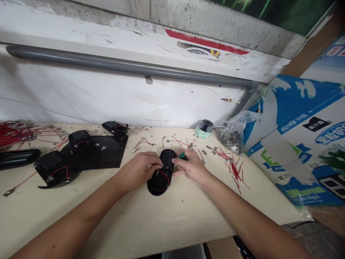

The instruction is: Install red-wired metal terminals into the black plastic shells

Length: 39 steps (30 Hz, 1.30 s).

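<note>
Black casing: stood out near the centre of the frame, between both hands, lying lengthwise with its open inner side up; slipping was judged possible if the right-hand hold slackened under pressure from the left.
Left hand: thumb and forefinger were drawn together over the casing's left edge; whether they pinched a part could not be told.
Right hand: was at the right edge of the black casing, with a green object between thumb and fingers; its working end was hidden. A slip of it could, in judgement, mark the casing or catch the wire.
Red wire: curved inside the casing's lower end; a snag or tug there could strain its joint.
Loose red wires: lay scattered right of centre; a sweeping right forearm could drag them.
Metal pieces: lay loose just beyond the hands; one could stray into the open casing unnoticed.
Other casings: sat at the left of the frame; one wire trailed onto the table, open to catching on the left sleeve-less forearm.
</note>
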Tool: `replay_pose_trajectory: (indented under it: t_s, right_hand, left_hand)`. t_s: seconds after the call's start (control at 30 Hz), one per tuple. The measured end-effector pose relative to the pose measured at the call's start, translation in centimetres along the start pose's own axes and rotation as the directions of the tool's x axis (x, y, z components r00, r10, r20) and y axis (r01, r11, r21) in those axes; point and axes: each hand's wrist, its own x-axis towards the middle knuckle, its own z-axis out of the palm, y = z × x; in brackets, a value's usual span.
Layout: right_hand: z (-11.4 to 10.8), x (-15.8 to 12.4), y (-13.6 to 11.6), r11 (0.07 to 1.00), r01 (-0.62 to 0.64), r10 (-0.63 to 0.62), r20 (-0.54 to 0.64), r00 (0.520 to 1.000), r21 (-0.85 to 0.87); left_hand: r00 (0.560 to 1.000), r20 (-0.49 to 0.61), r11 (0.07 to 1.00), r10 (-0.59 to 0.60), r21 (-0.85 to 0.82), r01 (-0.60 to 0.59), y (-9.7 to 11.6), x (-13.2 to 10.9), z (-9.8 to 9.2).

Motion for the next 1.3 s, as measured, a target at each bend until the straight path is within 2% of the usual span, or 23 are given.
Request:
replay_pose_trajectory:
  t_s: [0.27, 0.47, 0.6, 0.77, 0.83, 0.97, 1.2, 1.3]
  right_hand:
    - [0.4, -0.1, -0.3, 0.998, -0.031, 0.030, 0.021, 0.999, 0.052]
    - [0.6, 0.1, 0.0, 0.992, -0.017, 0.015, 0.016, 1.000, 0.124]
    - [0.7, 0.1, 0.1, 0.977, -0.069, 0.067, 0.018, 0.998, 0.200]
    - [0.6, 0.1, -0.1, 0.971, -0.093, 0.091, 0.017, 0.996, 0.221]
    - [0.5, 0.0, -0.2, 0.970, -0.087, 0.084, 0.023, 0.996, 0.227]
    - [0.4, 0.0, -0.1, 0.973, -0.076, 0.071, 0.031, 0.997, 0.218]
    - [0.5, 0.0, 0.2, 0.982, -0.073, 0.076, -0.009, 0.997, 0.173]
    - [0.5, 0.0, 0.3, 0.984, -0.073, 0.075, -0.010, 0.997, 0.163]
  left_hand:
    - [0.992, 0.116, 0.980, 0.056, 0.184, -0.077, 0.8, 0.0, -1.0]
    - [0.983, 0.132, 0.983, 0.130, 0.116, -0.145, 1.1, 0.1, -1.3]
    - [0.983, 0.150, 0.979, 0.106, 0.156, -0.129, 1.2, 0.0, -0.9]
    - [0.995, 0.049, 0.990, 0.089, 0.107, -0.094, 0.6, -0.1, -0.5]
    - [0.994, 0.040, 0.990, 0.100, 0.092, -0.103, 0.4, -0.1, -0.4]
    - [0.989, 0.078, 0.985, 0.123, 0.115, -0.132, 0.3, -0.2, -0.4]
    - [0.979, 0.177, 0.963, 0.100, 0.230, -0.140, 1.6, 0.1, -0.8]
    - [0.980, 0.177, 0.974, 0.089, 0.189, -0.123, 1.6, 0.2, -0.8]
